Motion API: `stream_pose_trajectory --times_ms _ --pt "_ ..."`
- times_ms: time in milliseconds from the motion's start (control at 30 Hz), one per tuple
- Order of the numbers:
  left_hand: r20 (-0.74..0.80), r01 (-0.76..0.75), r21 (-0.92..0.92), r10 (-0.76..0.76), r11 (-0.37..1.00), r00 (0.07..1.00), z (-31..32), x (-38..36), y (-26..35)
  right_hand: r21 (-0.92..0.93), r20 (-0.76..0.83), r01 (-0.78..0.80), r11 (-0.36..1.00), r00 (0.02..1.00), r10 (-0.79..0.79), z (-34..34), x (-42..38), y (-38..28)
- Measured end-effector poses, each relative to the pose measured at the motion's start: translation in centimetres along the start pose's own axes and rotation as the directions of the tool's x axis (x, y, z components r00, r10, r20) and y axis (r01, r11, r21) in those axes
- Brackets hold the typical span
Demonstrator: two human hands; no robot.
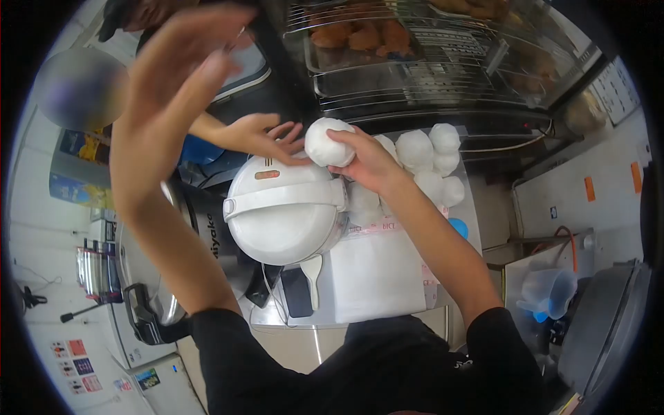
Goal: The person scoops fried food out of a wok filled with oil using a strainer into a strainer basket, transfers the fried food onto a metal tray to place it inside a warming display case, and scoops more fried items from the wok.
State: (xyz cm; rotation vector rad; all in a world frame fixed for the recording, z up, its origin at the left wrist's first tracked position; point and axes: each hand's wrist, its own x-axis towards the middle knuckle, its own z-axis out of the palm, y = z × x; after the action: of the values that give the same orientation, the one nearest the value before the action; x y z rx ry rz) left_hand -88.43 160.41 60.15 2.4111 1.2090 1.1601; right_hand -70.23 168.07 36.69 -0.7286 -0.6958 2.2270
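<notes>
My right hand (370, 159) grips a white paper-wrapped ball (324, 142) above the far end of the rice cooker. My left hand (187, 66) is raised high at the upper left, blurred, with fingers stretched out and thumb apart, holding nothing. Another person's open hand (259, 136) reaches in from the left, fingertips right at the ball. Below it, a white rice cooker (280, 207) stands with its lid closed. Several more wrapped balls (413, 151) are grouped on the table beyond my right forearm.
A white rice paddle (312, 280), a dark phone (296, 292) and white paper sheets (377, 277) lie on the table. Fried food sits in a wire-racked display cabinet (429, 97) behind. A large Miyako cooker (162, 263) stands left; a blue round thing (458, 228) lies near my right forearm.
</notes>
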Motion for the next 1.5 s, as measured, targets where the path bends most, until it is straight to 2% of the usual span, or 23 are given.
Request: stream_pose_trajectory --times_ms 100,233,433,467,533,567,633,667,700,733,767,800,833,867,900,933,1033,1133,1167,1233,1333,1367,1500 --pt "-0.135 0.202 -0.167 -0.225 0.965 0.965 0.7 -6.6 -1.3 0.009 0.081 -0.030 0.999 0.996 0.030 -0.1 1.1 0.6" --pt "-0.193 0.152 -0.433 -0.256 0.888 0.947 3.5 -12.6 -1.8 -0.093 0.149 -0.035 0.995 0.988 0.049 0.6 1.7 1.3" --pt "-0.165 0.181 -0.571 -0.327 0.801 0.930 9.4 -14.9 0.0 -0.153 0.112 -0.012 0.988 0.993 0.029 2.6 1.7 2.1" --pt "-0.081 0.223 -0.601 -0.336 0.767 0.938 10.6 -14.9 0.6 -0.259 -0.024 0.037 0.965 0.999 -0.045 2.9 0.6 2.3" --pt "0.066 0.296 -0.645 -0.334 0.704 0.940 12.9 -14.6 1.5 -0.339 -0.013 0.100 0.935 0.994 -0.111 1.5 -2.6 2.0" --pt "0.157 0.270 -0.689 -0.225 0.673 0.962 14.3 -14.0 1.5 -0.325 0.014 0.133 0.936 0.991 -0.135 0.1 -5.0 2.3" --pt "0.381 0.399 -0.665 -0.172 0.631 0.908 16.1 -11.3 2.4 -0.339 0.062 0.130 0.932 0.991 -0.115 -5.1 -10.2 3.7" --pt "0.397 0.386 -0.649 -0.142 0.655 0.907 17.6 -9.3 2.1 -0.414 0.027 0.211 0.885 0.975 -0.220 -8.0 -13.6 5.3" --pt "0.461 0.438 -0.531 -0.186 0.726 0.868 19.2 -6.4 2.3 -0.500 -0.078 0.135 0.855 0.977 -0.200 -10.1 -18.4 5.7" --pt "0.431 0.290 -0.386 -0.107 0.876 0.896 21.6 -3.2 1.5 -0.551 -0.138 0.068 0.832 0.975 -0.172 -13.4 -22.2 7.2" --pt "0.349 0.151 -0.412 0.003 0.899 0.937 24.9 -0.4 -0.1 -0.357 -0.351 -0.013 0.934 0.929 -0.121 -16.2 -26.2 9.9" --pt "0.361 0.099 -0.312 0.022 0.945 0.932 26.6 2.9 0.8 -0.415 -0.479 -0.116 0.902 0.871 -0.109 -17.9 -30.6 11.3" --pt "0.309 -0.130 -0.153 0.172 0.980 0.935 29.2 6.0 -0.6 -0.411 -0.622 -0.152 0.899 0.767 -0.155 -18.8 -35.3 13.0" --pt "0.280 -0.337 0.025 0.318 0.941 0.906 32.0 8.3 -2.5 -0.383 -0.688 -0.091 0.919 0.692 -0.219 -21.9 -39.6 17.2" --pt "0.267 -0.430 0.195 0.375 0.881 0.888 33.7 10.3 -2.6 -0.317 -0.823 -0.107 0.942 0.524 -0.218 -21.9 -43.4 19.4" --pt "0.253 -0.499 0.363 0.431 0.787 0.866 35.0 12.6 -2.4 -0.322 -0.857 -0.085 0.943 0.450 -0.252 -23.8 -47.4 23.0" --pt "0.225 -0.515 0.699 0.531 0.496 0.817 36.8 17.3 -2.6 -0.224 -0.969 -0.064 0.973 0.125 -0.215 -25.2 -56.8 33.4" --pt "0.120 -0.472 0.675 0.548 0.566 0.828 37.9 19.6 -4.3 -0.091 -0.992 -0.120 0.989 -0.080 -0.101 -23.4 -62.0 42.2" --pt "-0.009 -0.409 0.562 0.499 0.719 0.867 38.1 18.2 -3.6 0.015 -0.989 -0.034 0.999 -0.150 0.010 -21.4 -62.4 43.7" --pt "-0.244 -0.241 0.284 0.313 0.928 0.918 37.1 15.9 -2.3 0.023 -0.987 -0.027 0.999 -0.161 0.019 -21.5 -64.3 52.1" --pt "-0.073 -0.101 0.323 0.132 0.941 0.989 40.3 8.8 -7.0 0.316 -0.924 0.085 0.945 -0.197 0.327 -17.9 -62.8 55.1" --pt "0.115 -0.068 0.290 0.035 0.955 0.993 40.9 6.2 -8.4 0.385 -0.907 0.068 0.920 -0.159 0.391 -17.8 -62.6 56.8" --pt "0.254 0.184 0.424 -0.311 0.887 0.916 39.9 -0.3 -11.3 0.372 -0.927 -0.181 0.911 -0.022 0.374 -17.4 -61.3 56.0"
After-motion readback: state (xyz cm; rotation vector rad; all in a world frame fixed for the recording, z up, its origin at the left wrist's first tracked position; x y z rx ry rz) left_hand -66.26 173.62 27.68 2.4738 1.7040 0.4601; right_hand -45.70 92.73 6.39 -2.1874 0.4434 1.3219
